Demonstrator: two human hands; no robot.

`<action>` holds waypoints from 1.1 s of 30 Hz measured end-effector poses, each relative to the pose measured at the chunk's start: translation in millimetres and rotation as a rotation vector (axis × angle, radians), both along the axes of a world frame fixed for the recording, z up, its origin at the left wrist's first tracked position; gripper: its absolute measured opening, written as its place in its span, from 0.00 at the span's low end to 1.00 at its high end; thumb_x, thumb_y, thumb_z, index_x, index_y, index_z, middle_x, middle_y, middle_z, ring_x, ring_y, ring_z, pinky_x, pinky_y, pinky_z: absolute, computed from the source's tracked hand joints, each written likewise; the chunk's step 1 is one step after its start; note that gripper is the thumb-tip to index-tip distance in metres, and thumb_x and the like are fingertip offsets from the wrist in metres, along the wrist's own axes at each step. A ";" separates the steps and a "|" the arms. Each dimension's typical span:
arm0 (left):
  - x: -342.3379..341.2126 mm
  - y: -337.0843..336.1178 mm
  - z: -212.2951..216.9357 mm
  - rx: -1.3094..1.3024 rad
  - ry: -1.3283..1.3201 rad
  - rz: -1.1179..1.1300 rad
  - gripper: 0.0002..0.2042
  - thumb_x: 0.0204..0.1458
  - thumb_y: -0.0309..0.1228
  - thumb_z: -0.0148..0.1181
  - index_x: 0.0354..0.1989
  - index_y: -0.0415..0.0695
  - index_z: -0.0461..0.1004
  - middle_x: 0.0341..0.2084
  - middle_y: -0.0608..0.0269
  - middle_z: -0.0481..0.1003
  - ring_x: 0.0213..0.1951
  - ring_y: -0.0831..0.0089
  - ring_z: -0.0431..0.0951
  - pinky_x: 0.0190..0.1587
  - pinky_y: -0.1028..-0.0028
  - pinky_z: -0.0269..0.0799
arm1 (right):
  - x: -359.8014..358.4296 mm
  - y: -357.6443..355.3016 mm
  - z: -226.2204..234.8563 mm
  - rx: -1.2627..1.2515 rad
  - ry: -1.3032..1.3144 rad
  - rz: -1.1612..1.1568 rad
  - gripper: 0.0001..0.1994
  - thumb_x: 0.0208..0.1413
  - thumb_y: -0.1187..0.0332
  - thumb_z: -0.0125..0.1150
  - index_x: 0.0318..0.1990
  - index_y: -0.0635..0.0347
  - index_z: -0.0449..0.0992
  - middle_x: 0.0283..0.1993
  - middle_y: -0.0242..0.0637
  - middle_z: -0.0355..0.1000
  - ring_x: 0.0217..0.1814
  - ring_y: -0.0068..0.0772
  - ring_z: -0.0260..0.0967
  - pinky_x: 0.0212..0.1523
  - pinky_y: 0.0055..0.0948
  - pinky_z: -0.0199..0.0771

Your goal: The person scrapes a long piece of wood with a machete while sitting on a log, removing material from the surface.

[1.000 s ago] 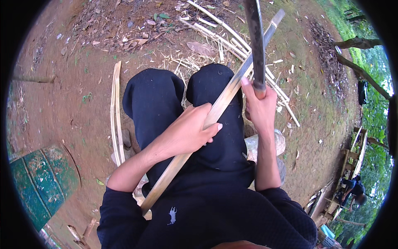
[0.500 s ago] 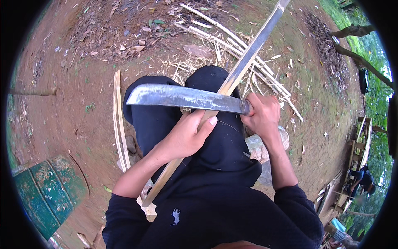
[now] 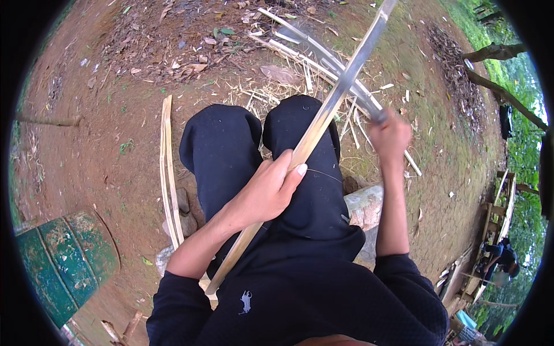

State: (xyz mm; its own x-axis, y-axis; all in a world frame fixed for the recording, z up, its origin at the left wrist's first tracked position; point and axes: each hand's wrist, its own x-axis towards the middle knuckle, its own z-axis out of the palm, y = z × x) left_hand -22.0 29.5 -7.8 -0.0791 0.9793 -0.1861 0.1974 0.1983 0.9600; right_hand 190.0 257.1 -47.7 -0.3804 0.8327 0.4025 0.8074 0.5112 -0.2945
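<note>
Fingers of the left hand (image 3: pixel 266 193): wrapped closed around the held strip (image 3: pixel 311 135), thumb showing at its side, much as half a second ago.
Fingers of the right hand (image 3: pixel 392 138): closed about the knife's handle, blurred; the hand is now farther out to the right of the held strip than before.
Held strip: slanting across the lap, low end by the left forearm, dark-stained upper part reaching the top edge of view; its slant has hardly changed.
Long knife (image 3: pixel 369 105): half a second ago its blade lay across the held strip, pointing left; now it is a faint smear slanting up and left, beyond the knees. Whether it touches the strip I cannot tell.
Trousered knees (image 3: pixel 222 135): dark, left of the held strip and partly beneath it, little shifted.
Pair of pale strips (image 3: pixel 167 155): on the ground, well left of the held strip, unmoved.
Shavings (image 3: pixel 254 92): past the knees, left of the held strip's upper part.
Green drum (image 3: pixel 72 259): far left of the held strip.
Another person (image 3: pixel 501 259): far right of it, bent over by a wooden rack (image 3: pixel 501 207).
</note>
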 end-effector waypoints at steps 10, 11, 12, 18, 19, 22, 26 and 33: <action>-2.6 6.3 -8.4 0.022 0.042 -0.055 0.15 0.69 0.37 0.50 0.36 0.36 0.66 0.16 0.61 0.69 0.19 0.77 0.68 0.24 0.70 0.65 | -12.9 -57.7 20.4 0.017 -0.049 0.324 0.09 0.41 0.70 0.66 0.22 0.55 0.69 0.16 0.36 0.68 0.18 0.39 0.70 0.25 0.39 0.68; -0.3 7.5 -1.1 0.057 -0.031 -0.029 0.15 0.68 0.37 0.50 0.41 0.34 0.68 0.17 0.60 0.69 0.19 0.75 0.69 0.25 0.68 0.66 | -21.7 -64.4 23.1 0.029 -0.062 0.369 0.09 0.39 0.70 0.66 0.22 0.55 0.68 0.16 0.35 0.68 0.18 0.39 0.70 0.25 0.39 0.68; -0.5 7.6 -2.0 0.065 -0.011 -0.021 0.15 0.68 0.37 0.50 0.42 0.33 0.68 0.17 0.59 0.70 0.19 0.72 0.69 0.25 0.67 0.66 | -31.9 -66.6 32.5 0.050 -0.074 0.416 0.10 0.36 0.70 0.67 0.22 0.55 0.68 0.17 0.35 0.68 0.18 0.40 0.70 0.25 0.40 0.67; 3.0 4.6 -16.7 0.180 0.204 0.026 0.14 0.67 0.34 0.50 0.39 0.32 0.66 0.17 0.47 0.69 0.18 0.54 0.68 0.25 0.61 0.64 | -29.8 -50.9 29.4 0.036 -0.080 0.345 0.09 0.37 0.70 0.67 0.25 0.56 0.71 0.19 0.40 0.70 0.22 0.46 0.71 0.28 0.43 0.70; 0.6 1.5 -5.6 0.110 0.192 -0.004 0.14 0.67 0.34 0.50 0.37 0.33 0.65 0.17 0.45 0.69 0.18 0.52 0.68 0.25 0.60 0.63 | -22.0 -36.7 24.2 -0.006 -0.055 0.259 0.08 0.40 0.70 0.67 0.24 0.56 0.72 0.19 0.41 0.71 0.21 0.46 0.72 0.28 0.43 0.71; -0.1 0.8 3.1 0.037 0.126 -0.022 0.15 0.68 0.34 0.50 0.33 0.34 0.63 0.16 0.44 0.67 0.18 0.52 0.67 0.25 0.58 0.62 | -9.9 -0.7 32.5 -0.022 -0.092 -0.018 0.07 0.49 0.68 0.66 0.24 0.56 0.73 0.19 0.43 0.74 0.20 0.43 0.74 0.26 0.40 0.73; 2.9 6.0 -3.1 0.107 0.083 0.005 0.15 0.68 0.34 0.50 0.32 0.34 0.62 0.14 0.46 0.66 0.17 0.55 0.67 0.24 0.58 0.61 | -8.0 -21.1 23.6 -0.033 -0.054 0.102 0.09 0.49 0.67 0.68 0.24 0.53 0.72 0.14 0.35 0.70 0.15 0.35 0.71 0.20 0.38 0.70; -3.3 2.1 -0.4 0.033 0.101 -0.065 0.17 0.68 0.35 0.49 0.30 0.35 0.61 0.14 0.53 0.68 0.16 0.66 0.68 0.22 0.65 0.63 | -22.1 -27.5 23.6 0.165 -0.163 0.337 0.07 0.46 0.71 0.66 0.25 0.54 0.72 0.15 0.33 0.70 0.15 0.30 0.71 0.18 0.33 0.70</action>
State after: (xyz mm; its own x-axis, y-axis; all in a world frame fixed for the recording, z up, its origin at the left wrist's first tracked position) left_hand -25.3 31.7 -8.2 -0.0322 0.9884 -0.1483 0.3046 0.1510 0.9404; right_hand 167.9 229.6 -24.1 -0.6908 0.5795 0.4323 0.6157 0.7850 -0.0683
